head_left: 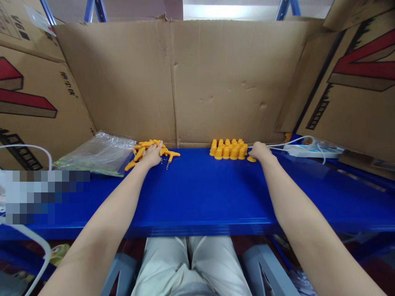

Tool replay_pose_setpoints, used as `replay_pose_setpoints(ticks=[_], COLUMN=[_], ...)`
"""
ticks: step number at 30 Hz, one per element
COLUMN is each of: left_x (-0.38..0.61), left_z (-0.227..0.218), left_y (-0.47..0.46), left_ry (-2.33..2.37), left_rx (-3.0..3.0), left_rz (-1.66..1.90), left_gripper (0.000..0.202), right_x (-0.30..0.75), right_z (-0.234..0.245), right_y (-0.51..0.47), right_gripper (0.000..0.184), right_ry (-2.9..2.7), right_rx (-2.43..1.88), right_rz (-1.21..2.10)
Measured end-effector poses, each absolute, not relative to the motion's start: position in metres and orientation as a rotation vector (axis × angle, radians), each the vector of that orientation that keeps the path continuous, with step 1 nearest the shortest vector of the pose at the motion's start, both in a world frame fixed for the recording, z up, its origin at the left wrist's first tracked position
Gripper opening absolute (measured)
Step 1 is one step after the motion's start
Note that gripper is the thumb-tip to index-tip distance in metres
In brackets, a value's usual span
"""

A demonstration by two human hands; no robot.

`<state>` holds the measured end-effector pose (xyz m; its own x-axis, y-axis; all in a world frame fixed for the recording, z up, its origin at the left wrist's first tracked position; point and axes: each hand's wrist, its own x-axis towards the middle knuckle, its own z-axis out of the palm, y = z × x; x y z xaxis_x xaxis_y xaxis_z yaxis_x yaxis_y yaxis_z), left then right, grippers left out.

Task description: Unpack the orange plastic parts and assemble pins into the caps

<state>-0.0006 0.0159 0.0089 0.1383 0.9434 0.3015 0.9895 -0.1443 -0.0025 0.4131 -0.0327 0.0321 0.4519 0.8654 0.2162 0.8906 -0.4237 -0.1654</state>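
On the left of the blue table, my left hand (151, 156) rests on a pile of yellow T-handled corkscrews (148, 144), its fingers spread apart over them. One corkscrew (173, 155) lies at the pile's right edge, its metal spiral pointing toward me. Right of centre, several yellow bell-shaped caps (230, 152) stand upright in close rows. Just beside their right end, the fingers of my right hand (261, 150) are closed around another yellow cap (251, 158), whose flared rim shows below them. My hand hides the rest of that cap.
A clear plastic bag (98, 154) lies left of the corkscrews. Cardboard panels (222, 82) wall the back and both sides of the blue table (197, 197). A white power strip (311, 151) with cables sits at the right. A pixelated patch covers something at the left edge.
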Motion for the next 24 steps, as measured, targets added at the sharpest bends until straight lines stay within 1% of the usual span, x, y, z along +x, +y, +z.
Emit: replay_pose_setpoints(ticks=[6, 10, 15, 24], left_x=[0.000, 0.000, 0.002, 0.003], left_z=[0.008, 0.010, 0.011, 0.011], left_y=[0.018, 0.016, 0.013, 0.012], left_ry=[-1.965, -1.940, -1.931, -1.926], left_rx=[-2.211, -2.230, -2.229, -2.226], left_rz=[-0.228, -0.213, -0.202, -0.188], left_gripper=[0.071, 0.063, 0.056, 0.056], right_x=[0.425, 0.428, 0.429, 0.433], right_z=[0.014, 0.009, -0.003, -0.020], right_y=[-0.019, -0.017, -0.013, -0.007], right_gripper=[0.041, 0.042, 0.053, 0.046], right_ry=[-1.497, -1.510, -1.461, -1.429], right_rx=[-2.411, -2.396, -2.362, -2.241], right_rz=[-0.095, -0.047, 0.000, 0.055])
